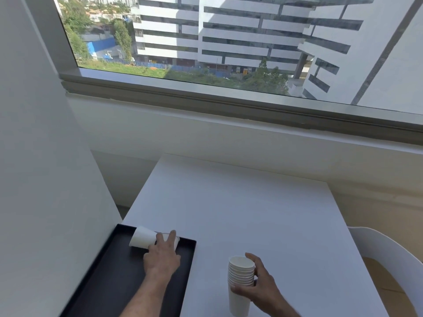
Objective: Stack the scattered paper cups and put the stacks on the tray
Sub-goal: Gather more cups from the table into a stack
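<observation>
A black tray (pixel 119 277) lies at the table's near left corner. On its far end a white paper cup (pixel 142 239) lies on its side, base pointing left. My left hand (pixel 163 253) reaches over the tray and its fingers are on the cup's open end; the grip itself is hidden behind the hand. To the right, a tall stack of white paper cups (pixel 240 287) stands upright on the white table (pixel 251 213). My right hand (pixel 258 284) grips this stack from its right side, thumb across the front.
A white wall runs close along the tray's left edge. A white chair (pixel 389 259) stands at the table's right side. A window sill and low wall lie beyond the table's far edge.
</observation>
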Demonstrator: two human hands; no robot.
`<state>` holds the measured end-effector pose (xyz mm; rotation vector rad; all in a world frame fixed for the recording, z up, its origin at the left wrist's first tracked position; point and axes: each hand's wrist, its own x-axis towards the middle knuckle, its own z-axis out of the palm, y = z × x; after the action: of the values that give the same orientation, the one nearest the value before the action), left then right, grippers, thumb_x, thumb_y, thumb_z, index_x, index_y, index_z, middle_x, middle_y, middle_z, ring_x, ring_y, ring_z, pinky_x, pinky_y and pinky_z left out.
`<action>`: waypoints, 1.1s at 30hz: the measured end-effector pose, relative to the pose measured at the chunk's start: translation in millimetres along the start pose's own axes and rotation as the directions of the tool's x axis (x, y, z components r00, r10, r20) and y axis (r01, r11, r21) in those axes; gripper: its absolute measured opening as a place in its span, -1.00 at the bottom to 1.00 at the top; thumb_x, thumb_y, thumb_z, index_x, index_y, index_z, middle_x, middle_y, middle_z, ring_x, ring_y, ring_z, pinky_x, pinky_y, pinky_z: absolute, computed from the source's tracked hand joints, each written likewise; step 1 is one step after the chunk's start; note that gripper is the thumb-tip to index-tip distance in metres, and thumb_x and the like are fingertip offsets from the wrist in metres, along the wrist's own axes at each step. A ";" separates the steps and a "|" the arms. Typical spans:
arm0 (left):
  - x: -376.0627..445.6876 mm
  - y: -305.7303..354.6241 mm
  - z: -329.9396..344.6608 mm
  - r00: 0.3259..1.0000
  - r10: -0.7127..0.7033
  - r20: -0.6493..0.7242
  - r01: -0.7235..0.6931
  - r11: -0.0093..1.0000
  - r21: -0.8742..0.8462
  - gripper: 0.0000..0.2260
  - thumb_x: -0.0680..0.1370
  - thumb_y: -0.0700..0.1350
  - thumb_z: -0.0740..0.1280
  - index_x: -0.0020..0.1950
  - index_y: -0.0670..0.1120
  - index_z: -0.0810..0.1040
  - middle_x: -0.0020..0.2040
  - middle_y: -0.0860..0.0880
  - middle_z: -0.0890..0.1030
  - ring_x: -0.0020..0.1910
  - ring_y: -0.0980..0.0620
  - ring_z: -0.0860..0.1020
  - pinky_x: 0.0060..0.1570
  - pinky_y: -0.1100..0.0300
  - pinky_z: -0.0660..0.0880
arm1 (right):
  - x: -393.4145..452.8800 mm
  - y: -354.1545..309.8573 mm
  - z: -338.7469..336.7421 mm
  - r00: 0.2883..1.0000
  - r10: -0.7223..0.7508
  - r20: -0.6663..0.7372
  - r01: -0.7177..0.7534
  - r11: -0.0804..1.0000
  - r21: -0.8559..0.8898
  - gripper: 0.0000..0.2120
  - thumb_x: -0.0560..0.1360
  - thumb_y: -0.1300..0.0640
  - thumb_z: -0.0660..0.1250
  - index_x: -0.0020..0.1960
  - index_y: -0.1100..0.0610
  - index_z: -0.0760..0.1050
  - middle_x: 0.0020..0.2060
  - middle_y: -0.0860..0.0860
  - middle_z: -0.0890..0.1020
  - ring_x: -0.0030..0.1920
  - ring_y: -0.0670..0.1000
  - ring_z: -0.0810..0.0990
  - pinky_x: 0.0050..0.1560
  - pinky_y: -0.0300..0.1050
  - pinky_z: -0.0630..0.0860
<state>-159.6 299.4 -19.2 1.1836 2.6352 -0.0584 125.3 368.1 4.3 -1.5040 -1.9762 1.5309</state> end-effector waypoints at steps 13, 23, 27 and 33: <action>-24.1 28.2 0.8 0.975 -0.027 -0.220 -0.121 0.765 -0.633 -0.52 0.39 0.05 0.47 0.17 0.09 0.27 0.14 0.06 0.41 -0.04 -0.07 0.52 -0.20 0.09 0.48 | -6.8 8.4 9.3 0.996 -0.066 0.052 0.073 0.989 -0.130 -0.12 0.14 -0.13 0.61 0.34 -0.30 0.23 -0.01 -0.16 0.68 -0.05 -0.21 0.66 0.10 -0.18 0.59; -64.6 90.9 -16.0 0.973 0.135 -0.189 -0.223 0.307 -0.925 -0.53 0.31 -0.07 0.58 0.03 0.07 0.36 0.06 0.09 0.54 -0.18 0.20 0.60 -0.25 0.19 0.62 | -2.7 -4.1 15.2 0.995 -0.097 -0.011 0.093 0.980 -0.176 -0.05 0.10 -0.16 0.56 0.38 -0.30 0.16 -0.05 -0.24 0.64 -0.07 -0.24 0.64 0.02 -0.15 0.61; -76.3 97.9 -13.5 0.952 0.216 -0.218 -0.285 0.359 -0.889 -0.46 0.29 0.07 0.54 0.17 0.17 0.36 0.05 0.19 0.55 -0.12 0.21 0.59 -0.18 0.32 0.57 | -5.6 -15.7 16.5 0.989 -0.145 -0.013 0.142 0.982 -0.127 -0.04 0.12 -0.07 0.53 0.36 -0.43 0.09 -0.10 -0.24 0.66 -0.14 -0.21 0.67 -0.12 -0.12 0.65; -75.1 93.3 -7.1 0.871 0.355 -0.340 -0.483 0.491 -0.725 -0.32 0.38 0.25 0.46 0.42 0.00 0.43 0.26 0.15 0.49 0.22 0.22 0.45 0.25 0.25 0.44 | -6.8 -26.8 17.4 0.981 -0.190 -0.037 0.188 0.980 -0.067 0.16 0.16 -0.19 0.56 0.47 -0.33 -0.19 0.01 -0.18 0.65 -0.05 -0.15 0.68 0.03 -0.08 0.62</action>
<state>-44.1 307.9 12.2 1.4216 1.9214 1.2201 101.1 354.2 21.3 -1.3164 -2.0929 1.3595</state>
